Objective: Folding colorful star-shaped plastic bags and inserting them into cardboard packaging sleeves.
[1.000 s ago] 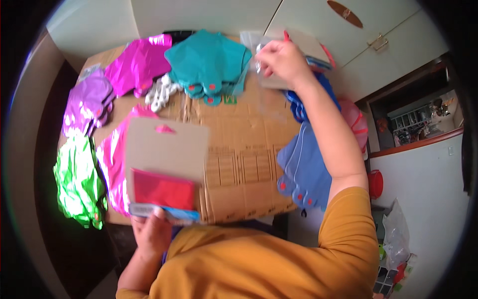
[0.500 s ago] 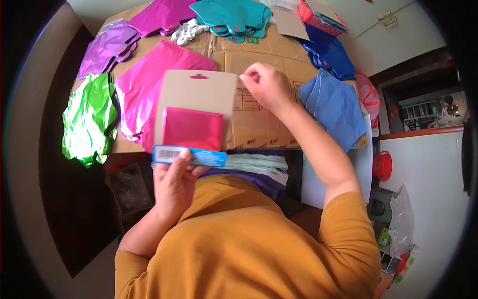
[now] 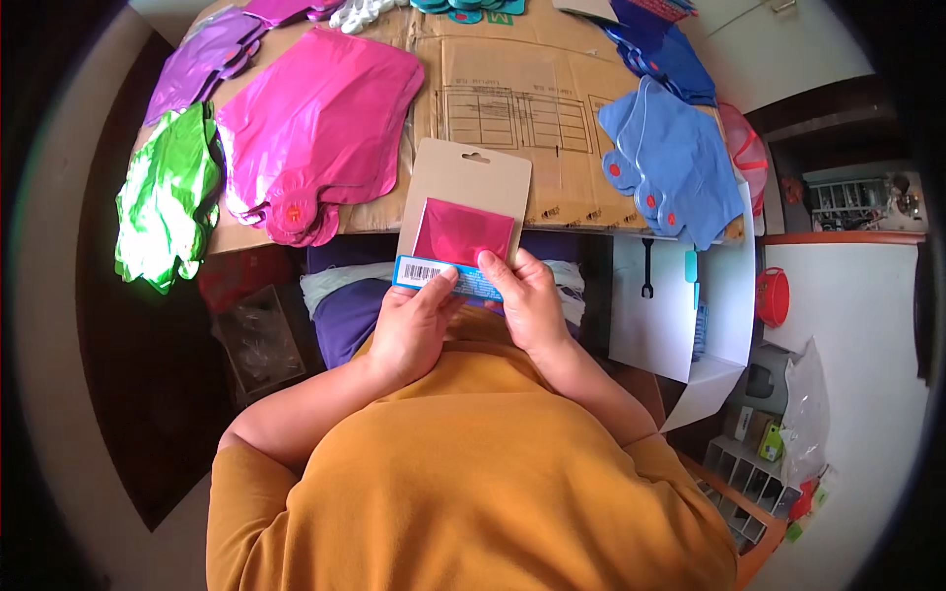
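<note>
A tan hanging card (image 3: 470,177) with a slot at its top is in front of me, just off the table's near edge. A folded shiny pink foil piece (image 3: 458,229) lies flat on it, and a blue label strip with a barcode crosses its bottom. My left hand (image 3: 409,333) pinches the strip near its left part, thumb on top. Gripping the lower right corner is my right hand (image 3: 537,305), its thumb on the foil's edge. The fingers behind the card are mostly hidden. Beyond it to the left lies a stack of flat pink foil balloons (image 3: 320,123).
Cardboard (image 3: 512,69) covers the table. Stacks of green (image 3: 168,197), purple (image 3: 202,64) and light blue foil balloons (image 3: 665,148) lie along its sides, with dark blue ones (image 3: 665,59) at the back right. A white open box (image 3: 650,330) stands below the right edge.
My right hand has come down from above the cardboard and now grips the card. The card has moved right and lower, with my left hand still on it. The view has tilted down.
</note>
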`<state>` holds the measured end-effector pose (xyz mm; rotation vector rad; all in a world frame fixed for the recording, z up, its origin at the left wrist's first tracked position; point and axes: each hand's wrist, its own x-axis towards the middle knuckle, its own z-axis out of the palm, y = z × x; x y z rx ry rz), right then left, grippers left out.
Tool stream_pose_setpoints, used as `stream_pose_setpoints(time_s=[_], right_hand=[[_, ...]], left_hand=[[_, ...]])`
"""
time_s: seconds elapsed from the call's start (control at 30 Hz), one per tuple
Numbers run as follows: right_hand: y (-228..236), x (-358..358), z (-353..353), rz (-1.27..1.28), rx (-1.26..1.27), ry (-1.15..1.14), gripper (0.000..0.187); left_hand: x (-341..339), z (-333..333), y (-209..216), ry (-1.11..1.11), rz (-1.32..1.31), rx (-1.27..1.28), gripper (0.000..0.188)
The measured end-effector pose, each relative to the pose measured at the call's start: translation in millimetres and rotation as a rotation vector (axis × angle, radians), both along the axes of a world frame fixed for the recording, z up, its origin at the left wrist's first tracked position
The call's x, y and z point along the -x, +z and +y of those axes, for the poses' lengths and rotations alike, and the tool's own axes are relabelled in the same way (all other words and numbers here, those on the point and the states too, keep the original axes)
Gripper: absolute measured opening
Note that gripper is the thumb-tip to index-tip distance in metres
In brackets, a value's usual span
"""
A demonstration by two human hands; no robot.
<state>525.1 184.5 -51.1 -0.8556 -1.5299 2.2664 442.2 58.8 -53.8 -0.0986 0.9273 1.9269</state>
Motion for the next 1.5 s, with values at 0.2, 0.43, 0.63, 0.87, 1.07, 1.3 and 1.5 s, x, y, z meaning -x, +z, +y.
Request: stream_pose_setpoints(time_s=[0.2,0.43,0.63,0.87,1.07,1.3,1.5], right_hand=[[-11,-8,11,-0.051,-0.095,0.044,0.023],[7,-12,15,0.000,0.048,0.066,0.022],[7,-19,13,0.031,0.141,0.002,0.019],[12,-62,32,0.008,0.196,-0.068,0.010],[46,-96,87,-0.091,0.341,0.228,0.021],[56,-47,112,-0.243,0.441,0.448,0.021],[49,-31,117,-0.262,0.555,0.426,0.012]], left_hand=[[22,-11,12,-0.142,-0.055,0.192,0.015],[16,-6,11,-0.159,0.210,0.195,0.016],[10,1,11,-0.174,0.382,0.195,0.014],[51,14,43,-0.752,0.918,0.180,0.016],[134,58,84,-0.250,2.076,0.283,0.017],[165,107,63,-0.526,2.465,0.168,0.008],[169,112,64,-0.443,2.628,0.049,0.004]])
